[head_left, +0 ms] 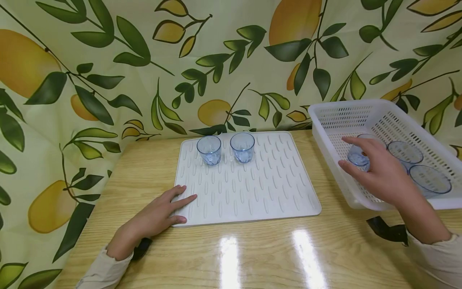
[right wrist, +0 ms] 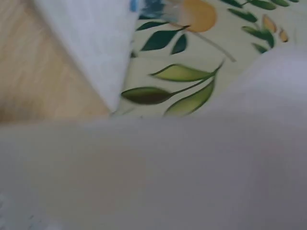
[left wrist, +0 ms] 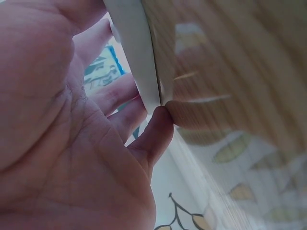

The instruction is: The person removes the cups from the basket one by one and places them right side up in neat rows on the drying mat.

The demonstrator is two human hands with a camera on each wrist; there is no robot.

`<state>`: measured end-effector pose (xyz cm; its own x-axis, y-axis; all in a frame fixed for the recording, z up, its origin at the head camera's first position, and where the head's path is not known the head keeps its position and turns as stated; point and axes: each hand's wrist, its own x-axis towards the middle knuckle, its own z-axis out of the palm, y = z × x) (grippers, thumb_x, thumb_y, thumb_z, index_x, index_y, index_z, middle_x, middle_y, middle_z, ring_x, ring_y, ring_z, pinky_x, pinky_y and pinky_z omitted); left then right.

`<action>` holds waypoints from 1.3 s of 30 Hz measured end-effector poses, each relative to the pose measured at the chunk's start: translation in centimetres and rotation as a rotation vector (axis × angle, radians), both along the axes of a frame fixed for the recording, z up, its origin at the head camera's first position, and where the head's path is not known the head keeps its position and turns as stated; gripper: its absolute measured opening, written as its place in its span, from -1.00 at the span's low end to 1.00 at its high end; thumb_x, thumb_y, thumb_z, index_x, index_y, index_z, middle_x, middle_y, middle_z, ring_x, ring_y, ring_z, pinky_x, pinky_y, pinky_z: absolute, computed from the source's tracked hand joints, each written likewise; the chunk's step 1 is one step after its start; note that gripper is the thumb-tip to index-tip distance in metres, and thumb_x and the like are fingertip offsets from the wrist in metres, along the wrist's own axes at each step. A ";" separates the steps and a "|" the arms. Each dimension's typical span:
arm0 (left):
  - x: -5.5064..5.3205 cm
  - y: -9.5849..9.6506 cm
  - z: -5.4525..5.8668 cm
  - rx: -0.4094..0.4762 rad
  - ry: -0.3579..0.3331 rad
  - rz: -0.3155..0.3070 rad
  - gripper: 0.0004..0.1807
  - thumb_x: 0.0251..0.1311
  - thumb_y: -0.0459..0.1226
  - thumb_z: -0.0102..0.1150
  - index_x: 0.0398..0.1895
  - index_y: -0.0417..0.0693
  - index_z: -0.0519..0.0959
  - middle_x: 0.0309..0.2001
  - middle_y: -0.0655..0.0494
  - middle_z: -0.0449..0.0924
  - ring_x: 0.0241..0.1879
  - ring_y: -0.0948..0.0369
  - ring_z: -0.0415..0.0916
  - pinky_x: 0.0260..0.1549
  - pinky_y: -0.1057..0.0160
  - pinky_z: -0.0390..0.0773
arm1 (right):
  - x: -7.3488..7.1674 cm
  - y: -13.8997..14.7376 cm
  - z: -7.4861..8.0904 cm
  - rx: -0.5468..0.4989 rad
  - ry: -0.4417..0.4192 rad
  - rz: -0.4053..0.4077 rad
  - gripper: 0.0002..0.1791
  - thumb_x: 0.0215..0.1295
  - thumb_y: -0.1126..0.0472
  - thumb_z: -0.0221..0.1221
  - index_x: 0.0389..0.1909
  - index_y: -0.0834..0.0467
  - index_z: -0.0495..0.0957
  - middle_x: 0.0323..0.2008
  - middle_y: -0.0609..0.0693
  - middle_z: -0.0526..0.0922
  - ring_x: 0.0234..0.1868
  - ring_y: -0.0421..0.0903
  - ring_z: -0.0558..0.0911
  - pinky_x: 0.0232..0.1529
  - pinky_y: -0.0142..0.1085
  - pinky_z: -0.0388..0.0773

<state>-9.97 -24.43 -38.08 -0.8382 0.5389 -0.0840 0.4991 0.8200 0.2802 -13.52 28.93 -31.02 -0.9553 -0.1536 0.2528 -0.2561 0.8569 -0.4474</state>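
Observation:
My left hand (head_left: pixel 159 214) rests with spread fingers on the left front corner of a white ridged drying mat (head_left: pixel 249 192). In the left wrist view its fingers (left wrist: pixel 156 136) lie along the mat's edge (left wrist: pixel 139 52). Two clear blue glasses, a left one (head_left: pixel 210 151) and a right one (head_left: pixel 242 148), stand upright near the mat's back edge. My right hand (head_left: pixel 388 174) reaches over a white perforated basket (head_left: pixel 330 154), thumb and forefinger apart above a blue glass (head_left: pixel 357 158). Two more glasses (head_left: pixel 405 152) (head_left: pixel 429 179) sit beside it, partly behind the hand.
The basket stands on the wooden table (head_left: pixel 267 253), to the right of the mat. Behind them hangs a cloth (head_left: pixel 216 72) printed with fruit and leaves. In the right wrist view the blurred basket wall (right wrist: pixel 144 172) fills the lower half.

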 end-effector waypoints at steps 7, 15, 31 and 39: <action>0.1 0.1 -0.2 0.005 -0.005 -0.004 -0.31 0.27 0.02 0.19 0.48 0.25 0.31 0.48 -0.17 0.20 0.47 -0.21 0.16 0.31 -0.25 0.32 | 0.1 3.1 -2.2 0.075 0.028 0.000 -0.18 0.25 0.16 0.33 0.47 0.23 0.19 0.26 0.51 0.31 0.22 0.53 0.26 0.01 0.40 0.18; 0.6 0.5 -0.8 0.007 -0.047 0.024 -0.30 0.27 0.02 0.20 0.49 0.28 0.29 0.50 -0.17 0.18 0.48 -0.20 0.15 0.32 -0.24 0.32 | 0.0 5.6 -2.7 0.217 -0.120 -0.159 0.10 0.16 0.03 0.41 0.56 0.19 -0.07 0.27 0.65 0.14 0.17 0.60 0.21 -0.13 0.51 0.15; 0.1 -0.3 -0.4 0.007 -0.025 0.021 -0.29 0.26 0.01 0.22 0.49 0.29 0.29 0.50 -0.15 0.17 0.48 -0.19 0.13 0.32 -0.24 0.32 | -0.9 7.6 -2.2 0.216 -0.223 -0.203 0.22 0.05 -0.06 0.46 0.56 0.25 -0.08 0.36 0.65 0.00 0.26 0.64 0.08 0.07 0.54 0.08; 0.0 -0.2 -0.4 0.006 -0.018 0.011 -0.29 0.26 0.02 0.22 0.49 0.30 0.29 0.50 -0.14 0.18 0.48 -0.18 0.14 0.32 -0.23 0.33 | -0.7 8.3 -2.3 0.278 -0.211 -0.199 0.11 -0.08 0.07 0.52 0.44 0.32 0.12 0.22 0.68 0.15 0.13 0.66 0.19 -0.03 0.52 0.17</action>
<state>-9.95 -24.60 -38.45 -0.8425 0.5300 -0.0960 0.4847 0.8237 0.2941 -14.18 37.23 -33.29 -0.9997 0.0045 0.0230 -0.0006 0.9763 -0.2165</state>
